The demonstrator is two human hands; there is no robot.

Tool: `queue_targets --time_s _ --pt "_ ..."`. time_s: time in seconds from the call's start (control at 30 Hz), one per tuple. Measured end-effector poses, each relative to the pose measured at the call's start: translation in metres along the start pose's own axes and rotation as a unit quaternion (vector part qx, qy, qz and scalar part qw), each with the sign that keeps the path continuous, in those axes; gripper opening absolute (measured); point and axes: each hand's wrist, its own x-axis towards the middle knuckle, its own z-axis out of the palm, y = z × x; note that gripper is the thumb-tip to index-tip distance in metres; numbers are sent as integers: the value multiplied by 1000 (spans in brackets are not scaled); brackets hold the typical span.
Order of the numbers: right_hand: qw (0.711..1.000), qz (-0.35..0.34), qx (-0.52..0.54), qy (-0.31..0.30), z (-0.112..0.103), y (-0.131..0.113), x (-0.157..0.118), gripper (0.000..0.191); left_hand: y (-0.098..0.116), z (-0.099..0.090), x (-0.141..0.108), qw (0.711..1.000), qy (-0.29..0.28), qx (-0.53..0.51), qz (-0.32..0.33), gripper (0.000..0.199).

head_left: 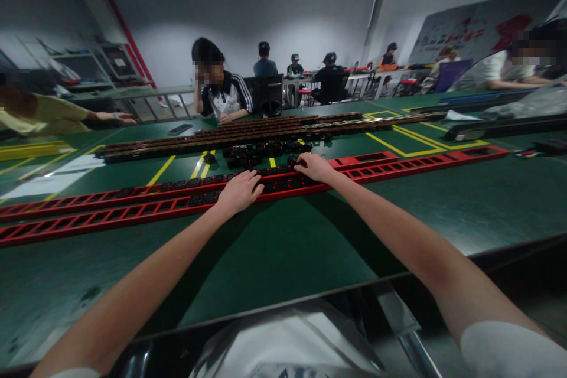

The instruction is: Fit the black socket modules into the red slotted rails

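Note:
Two long red slotted frames lie side by side across the green table, the near frame (133, 212) and the far frame (84, 201). Small black square parts (195, 199) fill the slots in their middle stretch. My left hand (240, 192) rests on the near frame and its black parts, with fingers apart and nothing visible held. My right hand (313, 167) is at the far frame, its fingertips closed together on a small black part (292, 160). Behind the frames is a pile of loose black parts (248, 155).
Long brown-and-black strips (186, 143) lie beyond the pile. A phone (179, 129) is on the table (287, 248) at the far left. A person (225, 88) sits opposite; others work at both sides. Plastic wrap (531, 103) and black bars are at the right.

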Motion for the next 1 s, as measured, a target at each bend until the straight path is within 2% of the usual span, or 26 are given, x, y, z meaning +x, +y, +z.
queue_targets --time_s 0.13,0.5,0.77,1.0 --pt "1000 -14 1 4 -2 -3 -1 20 0 0 0 1000 2 -6 -1 56" --pt "999 -38 17 -10 -5 -7 -5 20 0 -1 -1 1000 -1 -2 0 57" --pt "993 -94 57 45 1 3 -2 9 0 1 -1 1000 6 -4 -1 56" --pt "991 -117 56 22 1 4 -1 7 -1 1 0 1000 5 -12 2 56"
